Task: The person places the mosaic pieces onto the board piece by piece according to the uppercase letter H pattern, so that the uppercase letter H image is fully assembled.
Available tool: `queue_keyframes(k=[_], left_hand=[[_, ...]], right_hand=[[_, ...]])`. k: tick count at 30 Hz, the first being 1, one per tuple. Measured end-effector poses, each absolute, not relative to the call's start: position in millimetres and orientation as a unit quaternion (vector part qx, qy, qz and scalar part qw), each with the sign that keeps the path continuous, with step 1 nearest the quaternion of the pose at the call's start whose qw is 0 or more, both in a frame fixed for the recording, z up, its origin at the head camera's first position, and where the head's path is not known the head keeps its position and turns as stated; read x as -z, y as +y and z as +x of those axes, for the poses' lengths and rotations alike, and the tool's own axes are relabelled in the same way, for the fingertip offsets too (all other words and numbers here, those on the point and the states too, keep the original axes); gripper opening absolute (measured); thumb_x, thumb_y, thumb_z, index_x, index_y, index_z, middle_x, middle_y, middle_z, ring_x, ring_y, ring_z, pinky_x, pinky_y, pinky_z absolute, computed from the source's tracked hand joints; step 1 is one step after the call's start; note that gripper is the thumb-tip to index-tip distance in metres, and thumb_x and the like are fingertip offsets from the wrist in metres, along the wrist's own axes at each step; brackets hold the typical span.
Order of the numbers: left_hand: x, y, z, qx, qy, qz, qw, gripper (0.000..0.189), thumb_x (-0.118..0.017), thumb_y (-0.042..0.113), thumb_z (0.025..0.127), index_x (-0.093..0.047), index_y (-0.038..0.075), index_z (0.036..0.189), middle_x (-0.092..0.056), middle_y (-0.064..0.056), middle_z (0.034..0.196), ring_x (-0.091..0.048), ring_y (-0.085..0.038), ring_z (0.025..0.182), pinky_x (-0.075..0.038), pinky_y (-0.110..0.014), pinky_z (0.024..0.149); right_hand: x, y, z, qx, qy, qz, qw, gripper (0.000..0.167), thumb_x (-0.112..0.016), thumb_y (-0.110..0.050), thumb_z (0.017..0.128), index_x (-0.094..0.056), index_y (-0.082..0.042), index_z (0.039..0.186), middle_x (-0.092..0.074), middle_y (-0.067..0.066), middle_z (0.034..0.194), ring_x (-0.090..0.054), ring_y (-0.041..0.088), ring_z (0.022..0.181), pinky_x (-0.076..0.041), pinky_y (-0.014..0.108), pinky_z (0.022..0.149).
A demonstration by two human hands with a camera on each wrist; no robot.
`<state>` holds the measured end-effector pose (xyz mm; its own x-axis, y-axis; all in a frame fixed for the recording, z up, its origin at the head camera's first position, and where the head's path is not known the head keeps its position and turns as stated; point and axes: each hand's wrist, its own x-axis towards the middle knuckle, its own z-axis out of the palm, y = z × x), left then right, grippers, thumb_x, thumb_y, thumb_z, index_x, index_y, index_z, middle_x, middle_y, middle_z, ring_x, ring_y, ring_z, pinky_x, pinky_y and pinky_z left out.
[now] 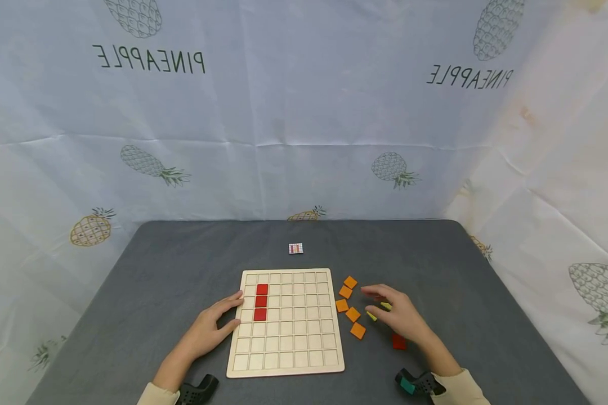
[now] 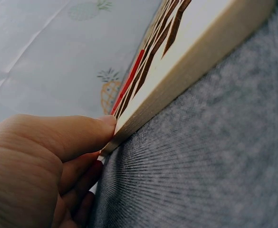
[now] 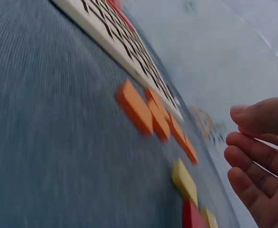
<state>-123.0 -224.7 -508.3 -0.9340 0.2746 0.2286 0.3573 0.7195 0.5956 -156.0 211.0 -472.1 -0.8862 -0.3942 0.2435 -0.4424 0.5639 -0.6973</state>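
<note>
A pale wooden grid board (image 1: 289, 343) lies on the dark table, with three red square tiles (image 1: 260, 301) in a column in its upper left cells. My left hand (image 1: 210, 326) rests against the board's left edge; its thumb (image 2: 89, 130) touches the side, and the other fingers are partly hidden in the left wrist view. Right of the board, my right hand (image 1: 397, 312) hovers over yellow tiles (image 1: 372, 316), thumb and fingers apart and nothing between them. Several orange tiles (image 1: 352, 314) lie between this hand and the board. One loose red tile (image 1: 399, 341) is under the right wrist.
A small card with a coloured pattern (image 1: 296, 248) lies behind the board. Around the grey table (image 1: 182, 253) hangs a white curtain (image 1: 304, 112) printed with pineapples. Each wrist wears a black band, such as the right band (image 1: 420, 382).
</note>
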Motion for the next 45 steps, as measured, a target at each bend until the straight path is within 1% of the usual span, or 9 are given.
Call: queue_keyframes(k=[4,6,8,14,20,27,33,40,45], left_hand=[[509,-225,-122,0.332,-0.927,-0.167,0.06,0.046,-0.068,0.024,0.087,-0.059,0.009,0.129,-0.049,-0.004,0.143,-0.047,-0.029,0.13,-0.042,-0.05,0.1],[509,-225,-122,0.329,-0.927,-0.167,0.06,0.046,-0.068,0.025,0.088,-0.059,0.009,0.13,-0.049,-0.004,0.143,-0.047,-0.029,0.13,-0.042,-0.05,0.1],[509,-225,-122,0.33,-0.927,-0.167,0.059,0.046,-0.068,0.025,0.088,-0.059,0.009,0.13,-0.049,-0.004,0.143,-0.047,-0.028,0.13,-0.042,-0.05,0.1],[509,-224,-124,0.331,-0.927,-0.167,0.058,0.046,-0.069,0.025,0.087,-0.059,0.01,0.13,-0.049,-0.004,0.143,-0.047,-0.028,0.13,-0.042,-0.049,0.101],[509,-224,-124,0.327,-0.928,-0.169,0.061,0.047,-0.069,0.025,0.087,-0.059,0.01,0.13,-0.049,-0.004,0.143,-0.047,-0.028,0.13,-0.042,-0.048,0.101],[509,-225,-124,0.328,-0.927,-0.17,0.064,0.046,-0.069,0.024,0.086,-0.059,0.009,0.129,-0.05,-0.004,0.142,-0.047,-0.028,0.13,-0.042,-0.048,0.101],[509,-224,-124,0.329,-0.928,-0.164,0.056,0.046,-0.069,0.024,0.087,-0.059,0.009,0.129,-0.049,-0.004,0.143,-0.047,-0.028,0.13,-0.042,-0.049,0.101],[509,-224,-124,0.33,-0.929,-0.16,0.054,0.046,-0.069,0.023,0.086,-0.06,0.009,0.129,-0.049,-0.004,0.143,-0.047,-0.028,0.131,-0.042,-0.049,0.102],[508,-224,-124,0.33,-0.928,-0.164,0.055,0.046,-0.069,0.023,0.086,-0.059,0.009,0.129,-0.049,-0.003,0.143,-0.047,-0.028,0.131,-0.042,-0.049,0.101]], right_hand=[[477,229,-151,-0.409,-0.885,0.216,0.042,0.034,-0.066,-0.004,0.087,-0.061,0.0,0.12,-0.065,0.015,0.116,-0.061,0.032,0.1,-0.055,0.041,0.083],[479,238,-149,-0.412,-0.885,0.213,0.046,0.034,-0.066,-0.001,0.086,-0.061,0.002,0.12,-0.065,0.017,0.113,-0.061,0.032,0.098,-0.055,0.039,0.08],[481,245,-146,-0.411,-0.884,0.217,0.048,0.033,-0.066,-0.001,0.086,-0.061,0.002,0.119,-0.065,0.019,0.111,-0.062,0.03,0.095,-0.056,0.035,0.077],[487,260,-141,-0.431,-0.87,0.236,0.033,0.03,-0.067,-0.006,0.087,-0.064,-0.001,0.116,-0.066,0.016,0.111,-0.064,0.012,0.094,-0.054,0.023,0.076],[494,267,-143,-0.442,-0.861,0.25,-0.01,0.029,-0.065,-0.01,0.089,-0.064,-0.004,0.118,-0.065,0.014,0.115,-0.062,0.005,0.098,-0.054,0.021,0.078],[498,270,-145,-0.412,-0.876,0.248,-0.032,0.032,-0.067,-0.01,0.088,-0.064,-0.008,0.119,-0.063,0.013,0.119,-0.058,0.0,0.102,-0.053,0.021,0.08],[499,271,-145,-0.413,-0.873,0.259,-0.012,0.03,-0.068,-0.007,0.085,-0.067,-0.008,0.116,-0.063,0.008,0.112,-0.059,0.002,0.098,-0.052,0.019,0.079],[501,268,-144,-0.397,-0.884,0.246,0.017,0.028,-0.072,-0.013,0.083,-0.07,-0.012,0.111,-0.063,0.0,0.104,-0.057,0.003,0.087,-0.049,0.02,0.071],[497,259,-142,-0.394,-0.89,0.225,0.042,0.028,-0.075,-0.014,0.081,-0.071,-0.014,0.108,-0.063,-0.003,0.101,-0.056,0.002,0.083,-0.049,0.02,0.069]])
